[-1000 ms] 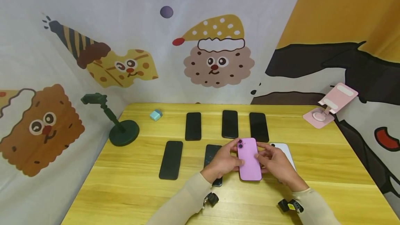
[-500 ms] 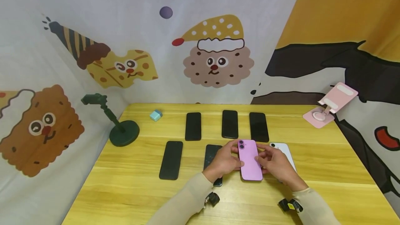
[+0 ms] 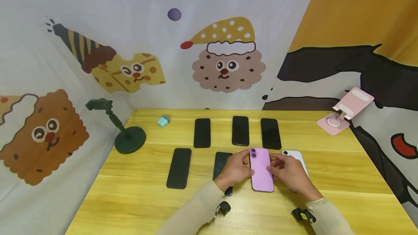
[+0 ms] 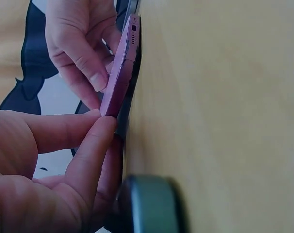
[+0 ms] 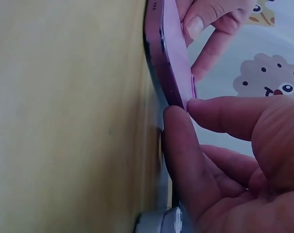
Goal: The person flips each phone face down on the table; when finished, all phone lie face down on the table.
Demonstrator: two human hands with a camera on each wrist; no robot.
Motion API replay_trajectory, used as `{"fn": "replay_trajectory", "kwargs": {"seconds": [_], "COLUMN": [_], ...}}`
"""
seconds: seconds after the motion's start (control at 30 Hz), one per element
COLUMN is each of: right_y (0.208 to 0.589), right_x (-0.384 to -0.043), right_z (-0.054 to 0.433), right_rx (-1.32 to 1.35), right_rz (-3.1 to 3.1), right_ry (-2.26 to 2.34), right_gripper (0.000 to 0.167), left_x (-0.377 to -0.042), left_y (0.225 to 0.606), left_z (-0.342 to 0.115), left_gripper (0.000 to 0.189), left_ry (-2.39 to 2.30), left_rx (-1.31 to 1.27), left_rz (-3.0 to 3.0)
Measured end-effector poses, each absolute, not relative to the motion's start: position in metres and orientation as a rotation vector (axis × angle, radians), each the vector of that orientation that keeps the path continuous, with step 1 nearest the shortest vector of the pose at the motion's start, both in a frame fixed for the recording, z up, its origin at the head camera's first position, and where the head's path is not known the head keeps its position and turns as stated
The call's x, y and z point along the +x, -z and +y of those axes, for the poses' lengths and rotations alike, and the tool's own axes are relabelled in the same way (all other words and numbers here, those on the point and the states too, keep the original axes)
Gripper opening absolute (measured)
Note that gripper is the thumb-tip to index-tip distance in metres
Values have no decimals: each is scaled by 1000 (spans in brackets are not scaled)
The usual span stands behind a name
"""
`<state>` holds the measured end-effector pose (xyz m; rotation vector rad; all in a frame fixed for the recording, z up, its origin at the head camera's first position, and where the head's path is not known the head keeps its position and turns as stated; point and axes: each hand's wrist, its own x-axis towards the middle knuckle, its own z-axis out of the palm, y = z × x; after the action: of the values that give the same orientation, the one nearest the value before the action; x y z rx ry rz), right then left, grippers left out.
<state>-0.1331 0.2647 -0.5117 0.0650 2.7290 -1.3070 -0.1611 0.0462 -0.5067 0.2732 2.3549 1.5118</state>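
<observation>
A pink phone (image 3: 262, 177) lies back side up between both hands in the head view, its two camera lenses at the far left corner. My left hand (image 3: 234, 168) pinches its left long edge between thumb and finger. On the opposite edge, my right hand (image 3: 290, 171) pinches in the same way. Both wrist views show the phone (image 4: 120, 73) low over the wood; whether it touches the table cannot be told. Under the left wrist lies a dark phone (image 3: 222, 159), partly covered. A white phone (image 3: 298, 156) is partly hidden behind the right hand.
Several black phones lie on the wooden table (image 3: 130, 198): one (image 3: 178, 168) at left, others (image 3: 202, 132) in a back row. A green stand (image 3: 130, 140) is at the left edge, a pink stand (image 3: 334, 123) at the right. A light-blue charger block (image 3: 163, 121) sits back left.
The pink phone, pinched by both hands, has shifted slightly toward the person. The other phones and the stands keep their places.
</observation>
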Motion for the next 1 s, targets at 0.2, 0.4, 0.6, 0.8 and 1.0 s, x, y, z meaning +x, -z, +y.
{"fn": "replay_trajectory", "kwargs": {"seconds": [0.2,0.4,0.6,0.8,1.0], "right_y": [508,508,509,505,502], "right_x": [-133,-132,-133,-134,-135], "right_z": [264,265,265,265,264], "right_rx": [83,82,75,49,29], "right_rz": [2707,2715,2727,2765,2785], "right_ry": [1301,1285,1289,1223,1193], "right_gripper": [53,50,46,46,48], "left_x": [-161,-158,-156,-155,-156], "left_y": [504,503,500,497,498], "left_z": [48,50,50,47,36], "left_gripper": [75,53,31,43,50], "left_ry": [-1466,-1454,-1485,-1544,-1592], "left_rx": [297,252,221,183,195], "left_rz": [2420,2406,2361,2253,2153]}}
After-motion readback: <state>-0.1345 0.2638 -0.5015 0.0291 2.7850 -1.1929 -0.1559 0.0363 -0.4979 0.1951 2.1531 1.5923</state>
